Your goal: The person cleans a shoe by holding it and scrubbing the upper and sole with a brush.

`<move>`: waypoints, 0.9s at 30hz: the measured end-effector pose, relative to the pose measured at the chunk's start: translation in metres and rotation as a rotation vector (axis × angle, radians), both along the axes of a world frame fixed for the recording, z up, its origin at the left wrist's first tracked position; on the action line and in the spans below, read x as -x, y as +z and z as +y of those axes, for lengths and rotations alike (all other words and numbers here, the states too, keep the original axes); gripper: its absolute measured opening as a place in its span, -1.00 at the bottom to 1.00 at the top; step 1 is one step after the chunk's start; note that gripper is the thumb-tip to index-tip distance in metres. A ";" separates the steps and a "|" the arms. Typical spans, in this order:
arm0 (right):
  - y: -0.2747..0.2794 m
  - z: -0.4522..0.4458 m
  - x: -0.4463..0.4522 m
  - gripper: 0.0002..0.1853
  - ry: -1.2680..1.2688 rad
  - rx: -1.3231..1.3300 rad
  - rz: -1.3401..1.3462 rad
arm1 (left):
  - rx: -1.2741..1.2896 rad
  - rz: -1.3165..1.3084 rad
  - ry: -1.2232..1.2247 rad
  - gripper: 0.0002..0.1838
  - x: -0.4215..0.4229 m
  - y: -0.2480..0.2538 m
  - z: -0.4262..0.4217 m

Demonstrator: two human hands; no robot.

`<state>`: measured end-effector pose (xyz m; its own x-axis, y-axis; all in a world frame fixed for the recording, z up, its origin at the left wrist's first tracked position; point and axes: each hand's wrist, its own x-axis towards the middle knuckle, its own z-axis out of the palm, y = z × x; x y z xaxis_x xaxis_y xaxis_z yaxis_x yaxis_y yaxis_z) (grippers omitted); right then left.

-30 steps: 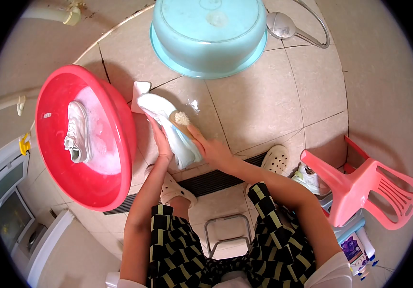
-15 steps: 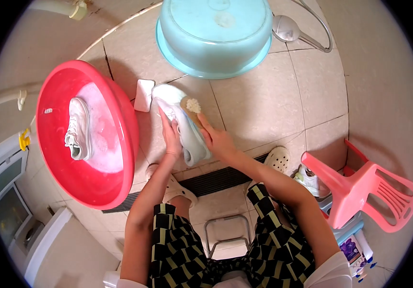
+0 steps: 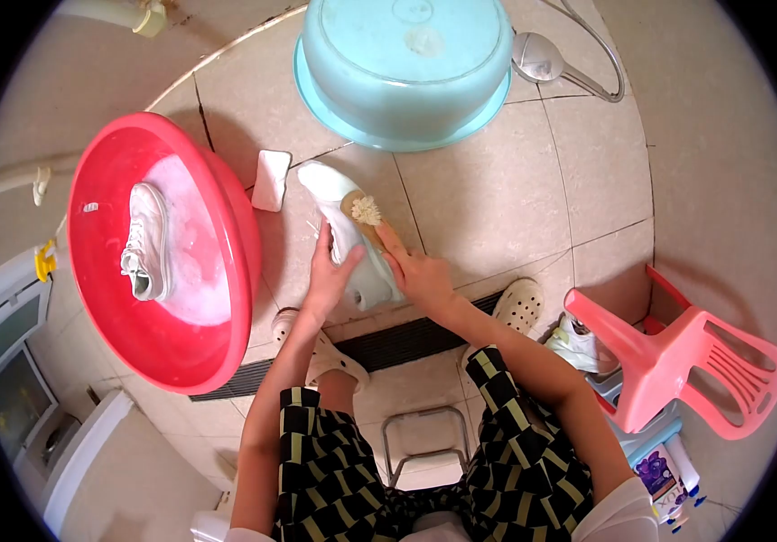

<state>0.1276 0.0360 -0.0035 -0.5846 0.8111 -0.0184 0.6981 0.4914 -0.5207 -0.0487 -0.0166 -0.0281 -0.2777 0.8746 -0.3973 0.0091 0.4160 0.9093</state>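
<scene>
A white shoe (image 3: 323, 183) is tilted on its side above the floor tiles, its toe pointing away from me. My left hand (image 3: 330, 275) grips it from the left, thumb lying across its side. In my right hand (image 3: 423, 278) is a wooden scrubbing brush (image 3: 366, 214) with pale bristles facing up. The brush lies against the shoe's right side, and my fingers are closed round its handle, which is partly hidden. A second white shoe (image 3: 146, 242) rests in soapy water inside the red basin (image 3: 242, 244) on my left.
An upturned light-blue basin (image 3: 406, 99) stands ahead, with a shower head (image 3: 540, 57) beside it. A white soap-like block (image 3: 271, 181) lies near the red basin. To my right are a pink plastic stool (image 3: 655, 366), another shoe (image 3: 578, 346) and detergent packs (image 3: 664, 474).
The shoe has rolled so that its side shows more and its laces less. My left hand has shifted slightly right, its thumb now over the shoe. The brush has moved a little lower.
</scene>
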 end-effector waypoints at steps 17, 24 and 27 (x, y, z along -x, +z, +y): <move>-0.004 -0.006 -0.003 -0.40 0.007 0.062 -0.028 | 0.014 0.297 -0.057 -0.34 -0.016 -0.002 0.013; 0.013 0.050 0.060 -0.24 0.078 0.103 -0.002 | -0.047 0.534 -0.109 -0.45 -0.017 -0.031 0.001; 0.026 0.053 0.067 -0.20 0.101 0.061 -0.094 | 0.007 0.222 0.016 -0.53 -0.020 -0.027 0.000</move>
